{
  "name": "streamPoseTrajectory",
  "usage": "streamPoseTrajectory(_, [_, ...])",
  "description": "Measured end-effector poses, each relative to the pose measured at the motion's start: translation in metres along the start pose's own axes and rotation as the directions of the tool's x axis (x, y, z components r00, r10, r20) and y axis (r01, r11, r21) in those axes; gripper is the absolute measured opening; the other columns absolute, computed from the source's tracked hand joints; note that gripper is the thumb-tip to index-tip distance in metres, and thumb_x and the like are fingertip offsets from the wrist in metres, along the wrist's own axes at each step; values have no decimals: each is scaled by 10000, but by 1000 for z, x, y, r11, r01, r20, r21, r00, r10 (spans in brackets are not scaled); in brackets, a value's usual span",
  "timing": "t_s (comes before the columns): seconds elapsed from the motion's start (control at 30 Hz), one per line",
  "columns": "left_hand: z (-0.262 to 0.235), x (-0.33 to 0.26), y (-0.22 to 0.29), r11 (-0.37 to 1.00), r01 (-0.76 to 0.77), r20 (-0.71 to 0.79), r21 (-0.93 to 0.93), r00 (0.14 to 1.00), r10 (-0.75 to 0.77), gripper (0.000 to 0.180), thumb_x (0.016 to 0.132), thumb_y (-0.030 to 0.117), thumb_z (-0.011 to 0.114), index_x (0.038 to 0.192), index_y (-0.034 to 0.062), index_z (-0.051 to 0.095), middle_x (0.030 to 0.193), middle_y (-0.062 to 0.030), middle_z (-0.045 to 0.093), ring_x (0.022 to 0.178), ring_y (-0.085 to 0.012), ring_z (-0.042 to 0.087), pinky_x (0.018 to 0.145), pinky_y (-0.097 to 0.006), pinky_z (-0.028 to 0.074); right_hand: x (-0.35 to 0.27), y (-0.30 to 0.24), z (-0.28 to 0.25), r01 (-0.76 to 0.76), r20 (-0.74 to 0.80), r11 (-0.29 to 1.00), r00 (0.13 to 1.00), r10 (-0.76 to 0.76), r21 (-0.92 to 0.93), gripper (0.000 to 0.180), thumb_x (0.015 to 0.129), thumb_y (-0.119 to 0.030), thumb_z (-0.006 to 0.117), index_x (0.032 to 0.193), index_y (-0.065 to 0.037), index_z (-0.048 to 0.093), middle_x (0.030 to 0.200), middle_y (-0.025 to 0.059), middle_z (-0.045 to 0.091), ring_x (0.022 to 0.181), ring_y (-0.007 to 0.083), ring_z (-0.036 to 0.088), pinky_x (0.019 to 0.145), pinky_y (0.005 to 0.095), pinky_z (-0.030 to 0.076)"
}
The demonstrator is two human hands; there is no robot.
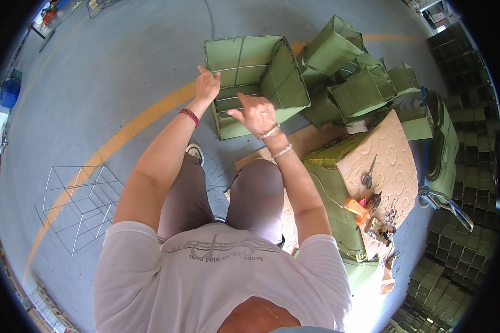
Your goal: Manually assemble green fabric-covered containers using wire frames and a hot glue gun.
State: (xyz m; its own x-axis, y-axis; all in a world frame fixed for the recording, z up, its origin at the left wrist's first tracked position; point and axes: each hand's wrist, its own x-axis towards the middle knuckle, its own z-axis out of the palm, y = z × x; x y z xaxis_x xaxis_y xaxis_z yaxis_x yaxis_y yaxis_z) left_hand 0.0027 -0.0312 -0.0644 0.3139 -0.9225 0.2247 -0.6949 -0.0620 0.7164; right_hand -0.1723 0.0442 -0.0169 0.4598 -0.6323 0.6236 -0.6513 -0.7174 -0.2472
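Observation:
In front of my knees stands a green fabric box (288,75), its top open, with thin metal wire framing (241,67) showing inside. My left hand (208,86) straddles the left edge of the box, index finger outside and thumb toward the wire, closed on that edge. Over the near side of the box is my right hand (255,114), thumb and index finger spread apart, holding nothing I can see. Its remaining fingers are curled and partly hidden.
Several green boxes (361,91) lie heaped at right. Scissors (368,175) and an orange glue gun (358,210) rest on a cardboard sheet (397,150) atop a green block. Wire frames (83,202) sit on the floor at left. Stacked green pieces (461,166) line the far right.

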Motion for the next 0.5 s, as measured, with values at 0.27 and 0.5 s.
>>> streamPoseTrajectory(0.27, [-8, 16, -1, 997, -24, 57, 75, 998, 20, 170, 812, 52, 470, 889, -94, 506, 805, -321, 602, 841, -466, 595, 757, -501, 482, -15, 13, 14, 82, 170, 989, 984, -60, -123, 398, 771, -445, 627, 586, -104, 537, 535, 75, 560, 518, 248, 570, 555, 347, 452])
streamPoseTrajectory(0.5, [-23, 9, 7, 990, -36, 137, 137, 990, 17, 310, 829, 75, 457, 1054, -127, 523, 856, -309, 613, 899, -433, 597, 792, -460, 493, 5, 25, -13, -121, -125, 978, 987, 101, -168, 273, 804, -315, 648, 838, -57, 563, 759, 178, 617, 688, 303, 612, 620, 372, 473])
